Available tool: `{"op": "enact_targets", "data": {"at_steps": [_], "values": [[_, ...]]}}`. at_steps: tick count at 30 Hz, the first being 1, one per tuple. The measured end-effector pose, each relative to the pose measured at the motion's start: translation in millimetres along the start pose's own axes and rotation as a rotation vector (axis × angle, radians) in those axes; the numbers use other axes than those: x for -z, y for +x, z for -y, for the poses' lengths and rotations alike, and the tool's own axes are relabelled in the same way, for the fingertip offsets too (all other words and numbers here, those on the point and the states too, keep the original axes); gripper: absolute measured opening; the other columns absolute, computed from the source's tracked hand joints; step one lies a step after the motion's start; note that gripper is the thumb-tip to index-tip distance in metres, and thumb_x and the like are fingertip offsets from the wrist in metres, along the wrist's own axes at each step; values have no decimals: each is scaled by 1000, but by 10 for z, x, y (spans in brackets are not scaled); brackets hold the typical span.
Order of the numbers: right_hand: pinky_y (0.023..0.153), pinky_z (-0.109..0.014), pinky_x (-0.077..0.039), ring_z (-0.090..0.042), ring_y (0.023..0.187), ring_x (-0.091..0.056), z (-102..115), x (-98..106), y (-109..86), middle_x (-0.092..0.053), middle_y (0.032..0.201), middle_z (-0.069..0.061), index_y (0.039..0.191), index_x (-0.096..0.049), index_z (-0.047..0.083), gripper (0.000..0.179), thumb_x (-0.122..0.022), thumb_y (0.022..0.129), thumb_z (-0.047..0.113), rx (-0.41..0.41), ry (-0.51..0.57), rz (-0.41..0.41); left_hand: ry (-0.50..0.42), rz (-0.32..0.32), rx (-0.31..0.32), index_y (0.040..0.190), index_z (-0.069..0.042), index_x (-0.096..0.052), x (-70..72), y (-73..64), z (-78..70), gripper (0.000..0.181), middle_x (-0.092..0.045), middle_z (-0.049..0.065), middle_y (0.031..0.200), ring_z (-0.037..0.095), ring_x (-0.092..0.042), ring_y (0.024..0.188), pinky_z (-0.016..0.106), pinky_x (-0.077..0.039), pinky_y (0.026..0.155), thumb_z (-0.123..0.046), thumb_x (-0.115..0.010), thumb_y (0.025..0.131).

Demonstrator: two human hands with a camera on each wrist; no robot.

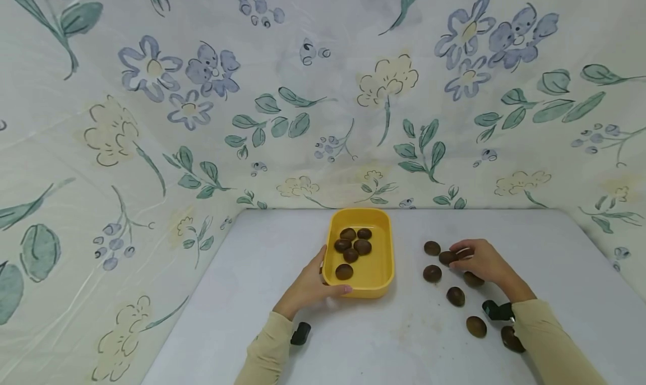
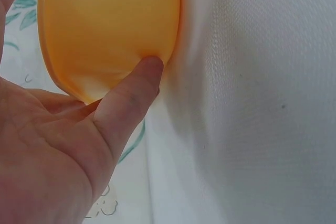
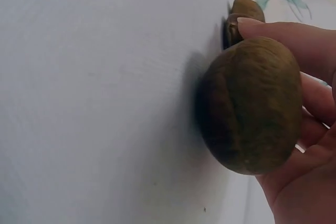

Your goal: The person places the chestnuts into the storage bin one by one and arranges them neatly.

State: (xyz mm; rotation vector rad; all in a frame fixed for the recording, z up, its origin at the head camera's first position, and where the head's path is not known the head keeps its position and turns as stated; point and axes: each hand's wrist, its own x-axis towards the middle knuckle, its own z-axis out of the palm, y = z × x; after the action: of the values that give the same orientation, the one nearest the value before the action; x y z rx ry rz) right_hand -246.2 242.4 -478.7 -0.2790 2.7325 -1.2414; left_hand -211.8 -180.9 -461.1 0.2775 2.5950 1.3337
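On the table [image 1: 363,346], the tray [image 1: 381,273] sits in the curled grip of the left hand [image 1: 309,284], the right hand [image 1: 481,260] pinches one nut [image 1: 446,258] in bent fingers, and the job looks about half done: six nuts [image 1: 362,246] lie inside, just past the left fingers, at least six others [image 1: 456,296] loose near the right.

left hand [image 1: 309,284]: fingers partly hidden by yellow tray [image 1: 360,293]. right sleeve [image 1: 550,340] covers part of lowest brown nut [image 1: 511,338]. left wrist view's top edge cuts tray; dark speck [image 2: 283,106] too small to identify.
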Motion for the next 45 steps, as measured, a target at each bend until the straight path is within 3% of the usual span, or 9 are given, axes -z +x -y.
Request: {"op": "enact_targets", "data": {"at_steps": [15, 21, 25, 33, 45], "values": [[78, -37, -63, -36, 102, -73, -11, -70, 25, -73, 115, -26, 121, -70, -9, 44, -82, 86, 14, 6, -15, -50, -16, 1, 18, 168, -14, -13, -8, -10, 9, 126, -28, 9, 172, 35, -33, 156, 59, -30, 125, -47, -92, 75], [81, -40, -62, -39, 107, -70, 4, -65, 35, -72, 118, -27, 122, -69, -9, 47, -83, 85, 15, -1, -27, -44, -12, 6, 9, 168, -12, -12, -8, -6, 15, 125, -27, 11, 172, 36, -33, 156, 59, -30, 125, -45, -91, 76], [84, -43, -62, -41, 109, -70, 10, -82, 42, -72, 118, -26, 123, -69, -8, 48, -84, 84, 15, -5, -25, -36, 1, 23, -12, 168, -12, -8, -6, -19, 19, 128, -25, 12, 173, 35, -31, 157, 58, -28, 126, -48, -90, 76], [83, -43, -62, -39, 108, -69, 25, -100, 46, -73, 117, -24, 122, -70, -6, 46, -84, 84, 15, -20, -41, -37, 70, 46, 4, 167, -11, -6, 19, -61, 12, 127, -27, 19, 170, 40, -32, 156, 60, -31, 124, -55, -86, 79], [82, -43, -62, -37, 105, -70, 75, -62, 24, -74, 115, -24, 122, -70, -7, 48, -83, 85, 19, -11, -42, -53, 68, 47, -30, 167, -11, -6, 26, -43, -7, 127, -29, 17, 170, 36, -35, 155, 57, -31, 126, -53, -87, 79]]}}
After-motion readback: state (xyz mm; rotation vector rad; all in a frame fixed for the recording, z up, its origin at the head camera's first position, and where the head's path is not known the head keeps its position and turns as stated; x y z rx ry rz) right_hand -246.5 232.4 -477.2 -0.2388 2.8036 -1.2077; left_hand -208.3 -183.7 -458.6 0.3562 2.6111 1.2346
